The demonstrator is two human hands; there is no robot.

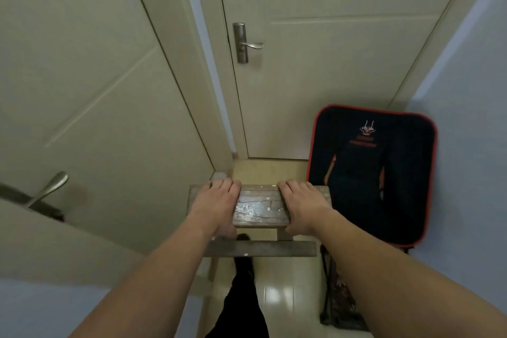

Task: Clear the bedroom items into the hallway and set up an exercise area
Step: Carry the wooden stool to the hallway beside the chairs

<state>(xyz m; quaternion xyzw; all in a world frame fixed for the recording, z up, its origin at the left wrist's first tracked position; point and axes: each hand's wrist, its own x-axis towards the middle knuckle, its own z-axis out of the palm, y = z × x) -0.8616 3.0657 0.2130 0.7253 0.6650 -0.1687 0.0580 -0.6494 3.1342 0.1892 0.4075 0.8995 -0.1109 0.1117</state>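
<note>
The worn brown wooden stool (260, 208), its rectangular top scuffed and flecked with pale paint, was held out in front of the person over the glossy tiled hallway floor (277, 293), between 2 closed beige panelled doors and a black chair back with red piping (373, 173) leaning against the pale wall on the right. Whether its legs touched the floor could not be told.

Both hands were grasping it. The left hand (216, 206) lay across the left end of the top with its fingers (223, 185) curled over the far edge, and the right hand (301, 206) did the same at the right end. A lower wooden crossbar (263, 248) showed beneath the wrists, with a dark-trousered leg (244, 307) under it.

The stool looked like solid timber: stiff, not fragile, and probably of moderate weight, enough to justify 2 hands. The worn top had a slight sheen and might be a little slick, so fingers hooked over the edge were likely a surer hold than palms pressed flat. Gripping the 2 short ends kept the load balanced; the crossbar would probably serve as a second hold. The main handling risk appeared to be knocking the legs against the left door (90, 85) or the chair back in this narrow space.
</note>
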